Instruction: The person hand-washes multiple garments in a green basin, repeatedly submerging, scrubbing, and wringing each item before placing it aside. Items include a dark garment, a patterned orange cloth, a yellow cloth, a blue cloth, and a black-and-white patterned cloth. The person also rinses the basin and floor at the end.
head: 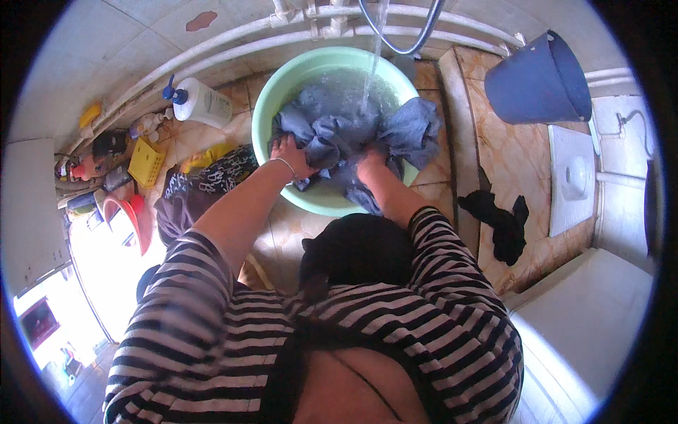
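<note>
A pale green plastic basin (263, 106) stands on the tiled floor, holding water and wet blue-grey cloth (339, 127). Water from above falls in a stream (373, 74) onto the cloth. My left hand (294, 156), with a bracelet at the wrist, lies on the cloth inside the basin's left side, fingers somewhat spread; whether it grips a fold I cannot tell. My right hand (372, 159) is pushed into the cloth right of centre, its fingers hidden by cloth and water. Part of the cloth (413, 130) hangs over the basin's right rim.
A white pump bottle (202, 102), patterned dark clothes (212, 177) and a yellow basket (146, 162) are at left. A raised ledge (462, 116) runs right of the basin. Beyond are a blue bucket (535, 82), black cloth (503, 225) and a squat toilet (574, 177). A metal hose (424, 34) hangs above.
</note>
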